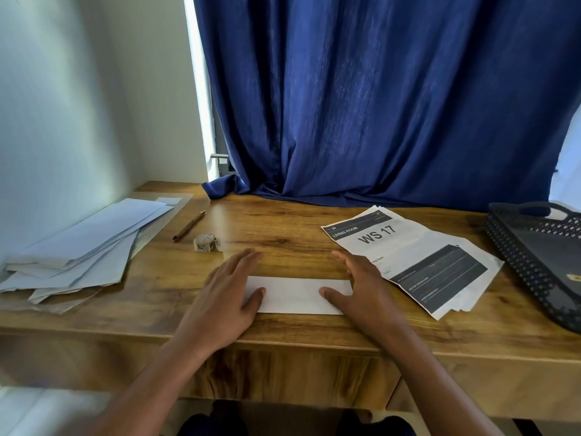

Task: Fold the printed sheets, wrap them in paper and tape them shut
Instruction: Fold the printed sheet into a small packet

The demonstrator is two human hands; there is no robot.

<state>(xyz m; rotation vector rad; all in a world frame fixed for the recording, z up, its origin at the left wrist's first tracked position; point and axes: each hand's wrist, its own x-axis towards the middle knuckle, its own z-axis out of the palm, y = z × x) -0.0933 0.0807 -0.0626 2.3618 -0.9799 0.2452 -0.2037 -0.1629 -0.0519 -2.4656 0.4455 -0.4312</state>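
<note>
**Head view: folded sheet flat under both hands at the front edge of the desk**

Head view, looking down on a wooden desk (283, 228) set against a pale wall (63, 105) on the left and a dark blue curtain (377, 105) along the back edge, its hem pooled on the wood. At the left edge, a loose pile of pale wrapping paper (85, 247), fanned and overlapping. Just right of it, toward the back, a brown pen (188, 226) lying at a slant, and beside that a small roll of tape (206, 242). Near the middle of the front edge, a folded white sheet (295, 294), long and narrow, lying flat. Left hand (226, 291) pressing its left end, fingers straight and spread, thumb on the paper. Right hand (361, 287) pressing the right end likewise, fingers extended, nothing gripped. Right of the hands, a stack of printed sheets (418, 259) headed "WS 17", skewed. At the right edge, a dark perforated plastic basket (534, 247).
</note>
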